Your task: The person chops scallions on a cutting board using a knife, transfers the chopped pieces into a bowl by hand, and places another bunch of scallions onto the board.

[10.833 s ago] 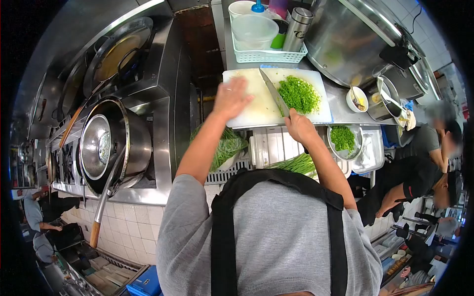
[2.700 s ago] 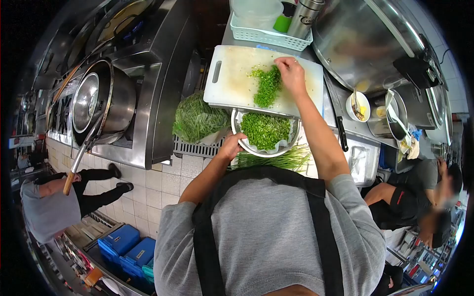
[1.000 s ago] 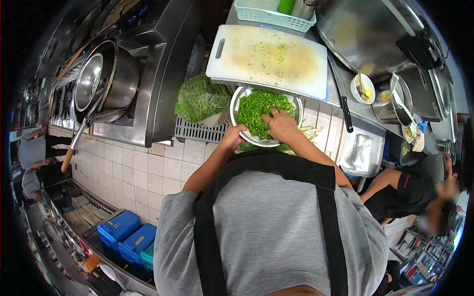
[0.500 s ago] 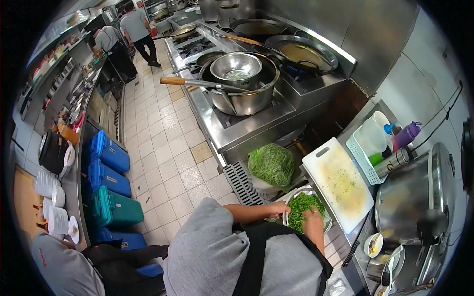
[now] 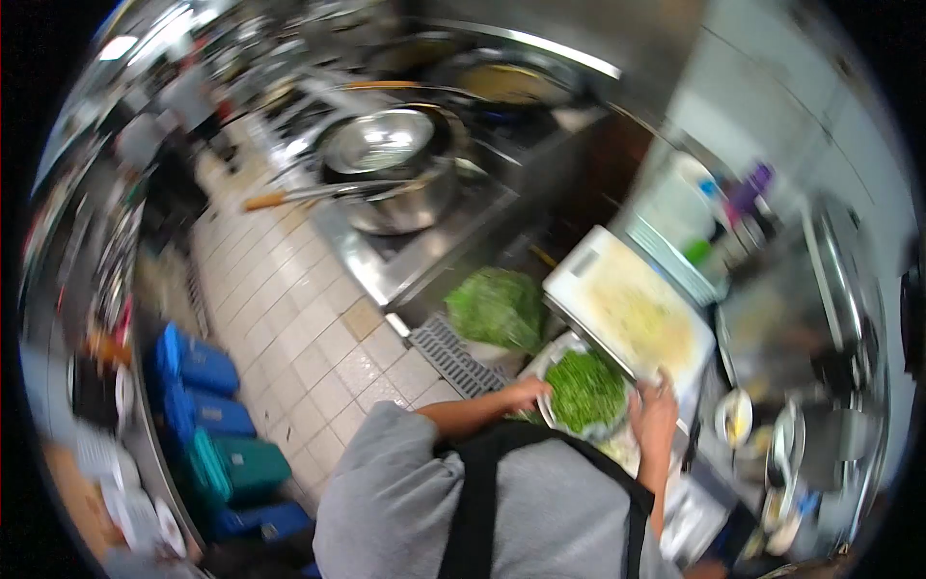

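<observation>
The head view is blurred by motion. A white bowl (image 5: 551,417) full of chopped greens (image 5: 585,390) stands below the cutting board's edge. My left hand (image 5: 528,394) is closed on the bowl's left rim. My right hand (image 5: 656,405) is at the bowl's right side, by the near edge of the white cutting board (image 5: 588,261); its fingers are smeared, and whether they touch the bowl or board is unclear. Bits of green lie on the board. A bag of greens (image 5: 496,309) sits left of the bowl.
Left of the board is a stove with a large pot (image 5: 420,198) and a wooden-handled tool. A light basket (image 5: 675,259) and a big steel pot (image 5: 786,309) stand beyond the board. A small bowl (image 5: 735,417) is at right. Blue bins (image 5: 203,362) and two people (image 5: 189,96) are at left.
My right hand has left the greens and moved right to the board's near edge. My left hand stays at the bowl's rim. The camera view has shifted, moving the scene left.
</observation>
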